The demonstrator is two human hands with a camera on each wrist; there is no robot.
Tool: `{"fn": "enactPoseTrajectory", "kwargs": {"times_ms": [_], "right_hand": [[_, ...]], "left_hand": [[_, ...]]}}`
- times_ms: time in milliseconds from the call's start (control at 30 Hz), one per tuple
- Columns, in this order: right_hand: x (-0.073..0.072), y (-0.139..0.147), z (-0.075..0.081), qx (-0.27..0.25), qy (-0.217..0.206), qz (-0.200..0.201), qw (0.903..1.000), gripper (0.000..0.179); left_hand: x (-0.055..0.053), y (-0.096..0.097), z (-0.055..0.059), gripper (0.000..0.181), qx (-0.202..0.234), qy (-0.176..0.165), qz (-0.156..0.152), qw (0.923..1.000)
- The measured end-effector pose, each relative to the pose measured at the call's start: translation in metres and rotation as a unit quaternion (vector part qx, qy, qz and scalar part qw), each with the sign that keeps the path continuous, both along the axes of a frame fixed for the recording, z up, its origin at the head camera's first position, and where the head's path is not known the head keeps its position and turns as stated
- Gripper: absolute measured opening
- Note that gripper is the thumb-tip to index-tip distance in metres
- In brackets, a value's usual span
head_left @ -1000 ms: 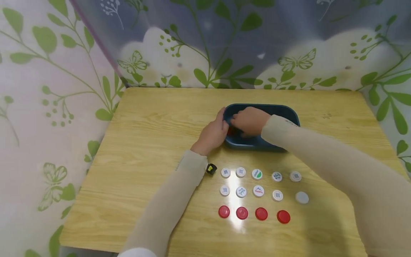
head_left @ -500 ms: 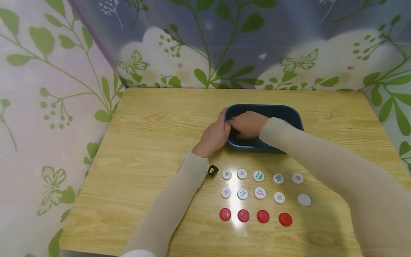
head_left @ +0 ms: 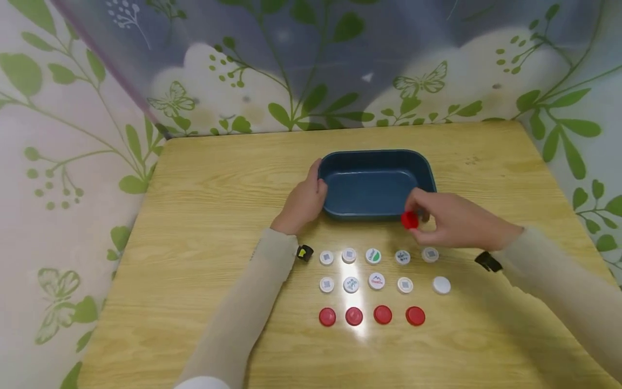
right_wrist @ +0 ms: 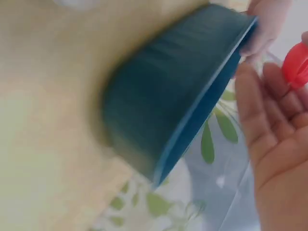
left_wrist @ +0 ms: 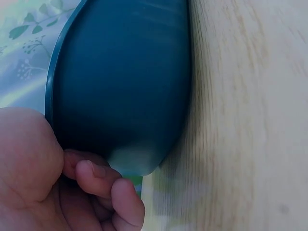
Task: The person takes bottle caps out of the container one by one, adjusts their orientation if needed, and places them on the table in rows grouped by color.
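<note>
My left hand [head_left: 303,201] grips the left end of a dark blue plastic tub [head_left: 369,213] with rounded corners. In the left wrist view its curled fingers [left_wrist: 127,204] sit against the tub's side wall [left_wrist: 120,72]. Over the tub's front right corner, my right hand [head_left: 449,219] pinches a red bottle cap [head_left: 410,220] between thumb and fingers. The right wrist view shows the same red cap [right_wrist: 297,65] at the fingertips, beside the tub's rim [right_wrist: 207,89].
In front of the tub lie two rows of white printed bottle caps [head_left: 373,256], one of them plain white [head_left: 441,284]. Nearer the front is a row of several red caps [head_left: 354,316]. A patterned wall [head_left: 233,70] borders the wooden table [head_left: 209,189] behind.
My right hand has come out of the tub and moved right and toward me, now with a red cap in its fingers. The left hand keeps its place on the tub.
</note>
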State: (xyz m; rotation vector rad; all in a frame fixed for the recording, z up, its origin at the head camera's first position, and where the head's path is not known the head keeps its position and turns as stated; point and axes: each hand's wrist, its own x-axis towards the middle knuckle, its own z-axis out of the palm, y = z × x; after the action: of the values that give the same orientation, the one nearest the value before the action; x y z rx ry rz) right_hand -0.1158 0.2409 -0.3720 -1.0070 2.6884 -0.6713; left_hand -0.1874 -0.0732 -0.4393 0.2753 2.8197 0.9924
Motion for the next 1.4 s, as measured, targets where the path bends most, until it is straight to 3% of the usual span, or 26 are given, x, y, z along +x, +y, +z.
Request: {"fn": "enactPoseTrajectory", "kwargs": {"times_ms": [100,233,400,567,767,900,1033,1200,1400], "right_hand": [[0.034,0.021,-0.011,-0.044,-0.003,-0.004,0.9990,0.039],[0.067,0.039,-0.027,-0.058,0.010,-0.019,0.9981,0.045],[0.092,0.053,-0.043,-0.071,0.019,-0.040,0.9965,0.042],[0.112,0.059,-0.056,-0.095,-0.013,-0.051,0.9941,0.046],[0.124,0.058,-0.063,-0.092,-0.032,-0.060,0.9934,0.052],[0.126,0.061,-0.064,-0.095,-0.009,-0.035,0.9949,0.052],[0.127,0.062,-0.064,-0.101,0.027,-0.012,0.9945,0.036],[0.131,0.059,-0.061,-0.072,0.031,-0.011,0.9968,0.034],[0.136,0.059,-0.058,-0.008,-0.005,-0.021,0.9997,0.038]], "left_hand": [[-0.001,-0.005,0.002,0.058,0.001,-0.002,0.002,1.0000],[-0.003,-0.008,0.005,0.058,0.005,-0.003,0.003,1.0000],[-0.004,-0.009,0.006,0.058,0.009,-0.009,0.005,0.9999],[-0.002,-0.011,0.006,0.058,0.014,-0.011,0.006,0.9998],[-0.001,-0.014,0.006,0.058,0.017,-0.009,0.007,0.9998],[-0.002,-0.012,0.006,0.058,0.015,-0.007,0.006,0.9998],[-0.002,-0.009,0.006,0.058,0.016,-0.007,0.005,0.9998],[-0.002,-0.005,0.004,0.059,0.014,-0.018,0.006,0.9997],[-0.001,0.002,0.004,0.058,0.017,-0.018,0.011,0.9996]]}}
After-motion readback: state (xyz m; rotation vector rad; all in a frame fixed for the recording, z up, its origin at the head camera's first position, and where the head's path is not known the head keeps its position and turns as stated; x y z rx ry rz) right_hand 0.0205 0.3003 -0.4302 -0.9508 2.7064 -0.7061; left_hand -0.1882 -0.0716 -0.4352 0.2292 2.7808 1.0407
